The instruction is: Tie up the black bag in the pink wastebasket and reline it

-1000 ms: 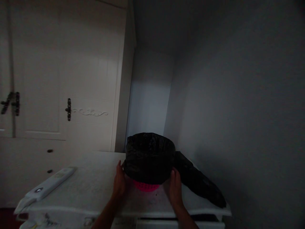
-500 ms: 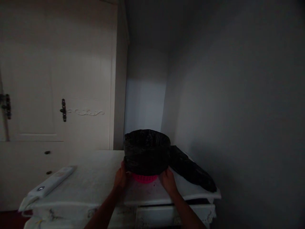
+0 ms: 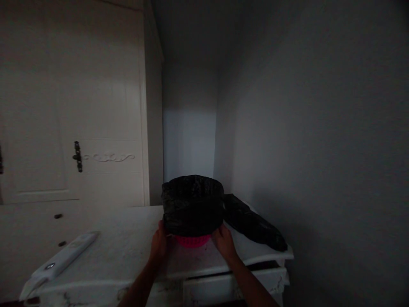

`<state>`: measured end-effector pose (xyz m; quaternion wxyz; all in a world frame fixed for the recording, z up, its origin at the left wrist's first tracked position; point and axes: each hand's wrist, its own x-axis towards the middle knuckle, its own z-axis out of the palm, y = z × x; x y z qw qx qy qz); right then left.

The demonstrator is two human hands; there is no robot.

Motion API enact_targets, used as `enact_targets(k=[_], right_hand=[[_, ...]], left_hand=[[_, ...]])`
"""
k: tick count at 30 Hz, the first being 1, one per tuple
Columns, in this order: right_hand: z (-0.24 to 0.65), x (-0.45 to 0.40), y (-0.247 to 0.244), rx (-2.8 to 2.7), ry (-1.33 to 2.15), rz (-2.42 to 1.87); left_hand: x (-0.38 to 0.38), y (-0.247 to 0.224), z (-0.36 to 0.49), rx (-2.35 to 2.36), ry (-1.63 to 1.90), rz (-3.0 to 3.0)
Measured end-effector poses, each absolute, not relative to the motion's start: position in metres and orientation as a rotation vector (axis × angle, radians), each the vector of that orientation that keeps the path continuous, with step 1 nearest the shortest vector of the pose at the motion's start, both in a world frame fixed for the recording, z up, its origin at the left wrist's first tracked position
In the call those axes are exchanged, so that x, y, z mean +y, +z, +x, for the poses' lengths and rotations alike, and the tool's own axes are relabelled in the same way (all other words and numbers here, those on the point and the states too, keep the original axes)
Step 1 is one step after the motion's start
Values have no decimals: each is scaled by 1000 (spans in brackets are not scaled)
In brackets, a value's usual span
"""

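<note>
A pink plastic basket (image 3: 192, 241) with small openings stands upright on the white dresser top. A black trash bag (image 3: 193, 215) lines it and is folded down over the outside, so only the pink bottom shows. At the left side, my left hand (image 3: 159, 243) grips the bag's lower edge with its fingers closed. My right hand (image 3: 224, 241) pinches the same edge on the right side. Fingertips of both hands are partly hidden in the dark. A long roll of black bags (image 3: 255, 224) lies to the right of the basket.
The white dresser (image 3: 121, 251) has a drawer (image 3: 214, 291) slightly pulled out at its front right. A white power strip (image 3: 64, 258) lies along its left side. A white wardrobe (image 3: 108, 106) stands behind on the left, and a grey wall (image 3: 306, 128) runs along the right.
The view has shifted slightly, so the furniture sits a little differently in the picture. Both hands keep their hold at the bag's lower edge, and the basket stays in place.
</note>
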<state>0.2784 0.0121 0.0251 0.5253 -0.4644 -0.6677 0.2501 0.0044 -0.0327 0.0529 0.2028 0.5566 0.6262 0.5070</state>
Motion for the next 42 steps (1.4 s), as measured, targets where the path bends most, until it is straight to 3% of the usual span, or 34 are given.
enact_targets(k=[42], right_hand=[[280, 25, 11, -1488, 616, -1023]], left_hand=[[-27, 48, 2, 1546, 1498, 1366]])
